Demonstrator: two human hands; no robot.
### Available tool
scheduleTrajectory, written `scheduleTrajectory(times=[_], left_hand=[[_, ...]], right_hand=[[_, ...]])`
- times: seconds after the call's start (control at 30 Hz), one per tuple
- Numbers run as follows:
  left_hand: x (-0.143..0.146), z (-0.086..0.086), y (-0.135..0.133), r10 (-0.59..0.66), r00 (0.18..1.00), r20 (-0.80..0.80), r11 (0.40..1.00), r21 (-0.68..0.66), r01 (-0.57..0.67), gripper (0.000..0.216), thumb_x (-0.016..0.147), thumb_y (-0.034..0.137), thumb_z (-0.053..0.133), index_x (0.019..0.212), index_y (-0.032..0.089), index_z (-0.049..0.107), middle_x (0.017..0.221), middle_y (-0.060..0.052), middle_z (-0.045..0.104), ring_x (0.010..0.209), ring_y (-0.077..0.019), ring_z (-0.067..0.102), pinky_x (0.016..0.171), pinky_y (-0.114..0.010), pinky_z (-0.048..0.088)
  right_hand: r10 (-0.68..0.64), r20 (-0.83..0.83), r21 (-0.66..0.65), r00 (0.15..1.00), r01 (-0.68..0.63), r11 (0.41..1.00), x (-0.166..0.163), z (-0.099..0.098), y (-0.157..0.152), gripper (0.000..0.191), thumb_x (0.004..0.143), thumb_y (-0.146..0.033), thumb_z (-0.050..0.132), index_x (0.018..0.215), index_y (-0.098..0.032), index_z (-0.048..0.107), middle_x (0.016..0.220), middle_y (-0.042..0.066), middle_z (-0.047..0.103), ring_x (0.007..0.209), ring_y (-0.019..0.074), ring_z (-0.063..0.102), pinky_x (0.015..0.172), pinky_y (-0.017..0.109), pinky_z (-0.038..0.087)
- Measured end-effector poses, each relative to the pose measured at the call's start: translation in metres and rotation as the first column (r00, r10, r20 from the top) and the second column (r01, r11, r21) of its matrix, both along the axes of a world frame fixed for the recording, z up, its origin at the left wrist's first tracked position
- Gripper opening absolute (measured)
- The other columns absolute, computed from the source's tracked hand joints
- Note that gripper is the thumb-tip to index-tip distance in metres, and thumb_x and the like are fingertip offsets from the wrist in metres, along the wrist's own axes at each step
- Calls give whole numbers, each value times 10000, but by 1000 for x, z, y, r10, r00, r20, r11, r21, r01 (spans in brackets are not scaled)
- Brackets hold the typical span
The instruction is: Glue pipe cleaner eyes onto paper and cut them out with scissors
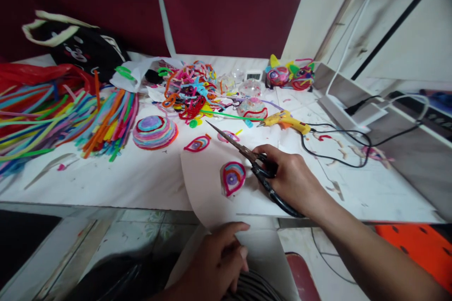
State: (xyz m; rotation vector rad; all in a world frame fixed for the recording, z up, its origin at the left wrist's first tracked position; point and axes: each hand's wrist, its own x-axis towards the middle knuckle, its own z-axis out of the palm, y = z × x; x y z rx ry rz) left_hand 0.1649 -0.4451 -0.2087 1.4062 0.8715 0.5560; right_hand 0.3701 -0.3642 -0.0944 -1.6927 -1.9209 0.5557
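Observation:
My right hand [294, 176] grips a pair of scissors [247, 153] with black handles and dark, worn blades. The blades look closed and point up and left over the table. Low in front, by my lap, my left hand [221, 256] holds nothing visible; its index finger is stretched out and the fingers are apart. Between the hands, on white paper [205, 193], lies an eye shape [233, 178] made of coloured pipe cleaners with a magenta outline. A second pipe-cleaner eye [197, 143] lies to its left, and a third one [228, 136] is partly behind the blades.
Bundled pipe cleaners [109, 122] and a striped dome [155, 131] lie left. Behind are a tangled colourful heap [192, 89] and a small digital clock [253, 75]. A yellow glue gun [287, 122] trails its black cord to the right, near a white power strip [344, 110].

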Motion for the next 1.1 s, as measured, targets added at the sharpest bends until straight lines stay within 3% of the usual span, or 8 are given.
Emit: scheduleTrajectory(times=[0.17,0.53,0.6,0.7,0.73,0.8,0.87,1.1], left_hand=[[-3,-7,-12,96,993,66,946,305,-111,465,970,325,428,1428,274,375,737,5,655,471,-73,509,456,-162,421],[5,19,-13,356,934,-6,853,411,-323,497,989,246,409,1461,330,279,940,10,673,415,-39,509,402,-153,415],[2,23,-7,340,939,-40,705,672,-227,478,950,192,454,1417,257,369,1052,-47,685,480,-54,560,474,-174,476],[2,31,4,357,933,-41,130,992,-6,369,879,149,554,1244,182,598,1125,-106,678,809,-152,660,721,-252,521],[3,33,8,347,934,-89,18,996,88,332,873,179,590,1201,191,640,1158,-98,670,908,-179,647,793,-283,505],[7,36,14,335,920,-205,-64,969,239,284,886,266,622,1157,202,677,1201,-57,660,1039,-201,595,938,-329,442],[8,37,18,323,899,-297,-64,941,333,269,893,291,641,1146,211,683,1226,-26,653,1130,-209,542,1062,-371,350],[-18,27,31,355,890,-287,-130,927,351,200,891,132,599,1060,154,704,1191,-90,668,1203,-277,531,1086,-457,320]], right_hand=[[-16,-24,-11,1000,15,1000,1,3,-5,359,748,-161,592,1090,-248,661,677,-21,658,588,174,564,582,261,372],[-46,-86,-3,995,46,999,6,2,-20,383,704,-158,579,1068,-258,646,663,-39,628,574,158,528,560,255,347],[-53,-100,2,994,54,999,6,1,-20,377,710,-161,582,1068,-263,642,659,-42,625,575,157,524,565,256,352],[-65,-117,2,991,66,998,5,-1,-20,375,716,-164,589,1073,-265,640,669,-40,629,578,155,518,573,255,361],[-66,-121,2,990,67,998,5,-1,-20,373,718,-166,593,1074,-267,639,672,-40,629,581,155,518,574,254,362],[-62,-128,1,990,63,998,5,-3,-21,364,718,-167,595,1063,-269,641,668,-42,624,580,153,515,576,252,363],[-60,-130,-2,990,60,998,6,-4,-21,364,710,-162,596,1057,-264,643,658,-43,617,576,153,507,576,253,362],[-79,-133,-21,988,77,997,9,-6,-21,406,689,-138,587,1075,-249,645,664,-33,619,571,154,501,577,257,362]])
